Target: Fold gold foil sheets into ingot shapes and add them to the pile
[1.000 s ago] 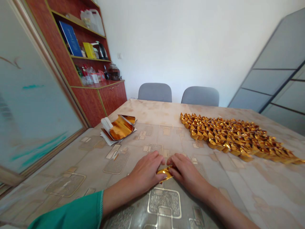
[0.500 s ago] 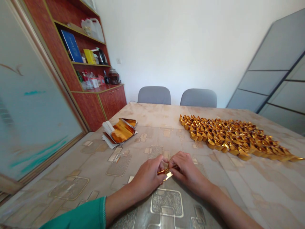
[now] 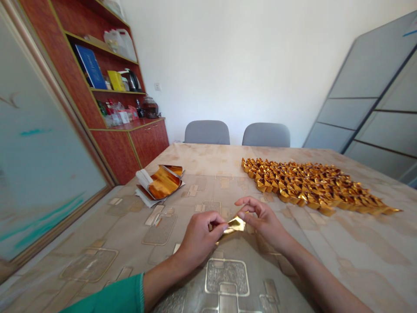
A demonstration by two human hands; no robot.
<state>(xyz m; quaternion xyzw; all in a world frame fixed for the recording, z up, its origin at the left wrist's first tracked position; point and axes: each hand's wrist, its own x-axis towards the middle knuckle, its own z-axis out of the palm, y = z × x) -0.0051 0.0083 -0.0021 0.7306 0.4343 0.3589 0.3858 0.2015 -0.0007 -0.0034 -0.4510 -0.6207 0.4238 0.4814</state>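
Note:
My left hand point(image 3: 202, 232) pinches a folded piece of gold foil paper point(image 3: 237, 224) between thumb and fingertips, just above the table in front of me. The foil's shiny right end sticks out toward my right hand point(image 3: 260, 219). That hand has its fingers apart, the index finger raised and the thumb tip at the foil's edge. Farther off on the left lies a loose stack of gold foil sheets point(image 3: 165, 181) with white backs. On the right, many folded gold foil pieces point(image 3: 302, 184) stand close together in rows.
A patterned cloth covers the table point(image 3: 189, 156). Two grey chairs point(image 3: 207, 132) stand at its far edge. Back left is a reddish wooden cabinet point(image 3: 146, 141) with shelves of bottles and boxes; a grey panelled surface point(image 3: 353, 95) slants up on the right.
My right hand has loosened from the foil, its fingers spreading and lifting. More of the foil's gold face shows, still pinched in my left hand. The view has shifted slightly right.

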